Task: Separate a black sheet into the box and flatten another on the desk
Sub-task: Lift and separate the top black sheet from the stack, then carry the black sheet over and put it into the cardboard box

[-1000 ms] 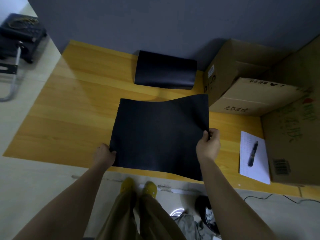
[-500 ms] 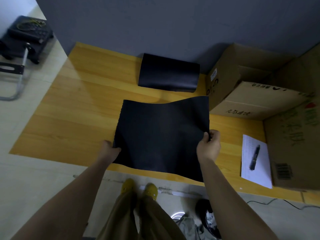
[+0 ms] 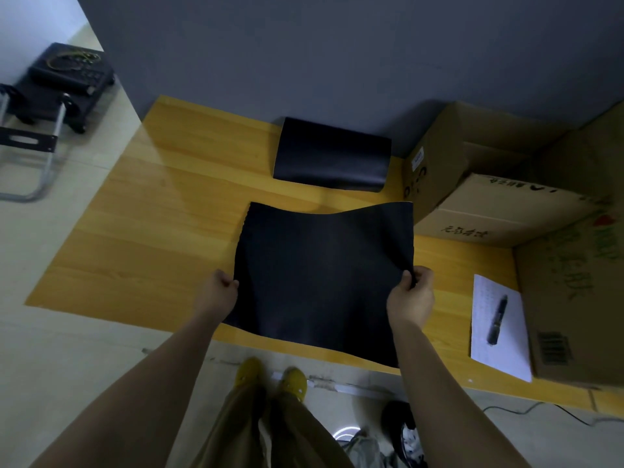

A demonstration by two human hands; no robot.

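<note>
A large black sheet (image 3: 320, 275) hangs over the front part of the yellow wooden desk (image 3: 152, 231), its far edge wavy and its near edge past the desk's front. My left hand (image 3: 217, 292) pinches its left edge. My right hand (image 3: 410, 293) grips its right edge, where the edge looks split into two layers between the fingers. A curled pile of black sheets (image 3: 332, 155) lies at the back of the desk against the wall. An open cardboard box (image 3: 472, 170) stands at the back right.
A second cardboard box (image 3: 574, 298) stands at the right edge. A white paper (image 3: 499, 329) with a black pen (image 3: 497, 319) lies next to it. A black case and a metal frame (image 3: 50, 96) sit on the floor at the left. Cables run under the desk's right side.
Both hands have lifted slightly higher and further over the desk with the sheet. The left hand has slid up along the left edge.
</note>
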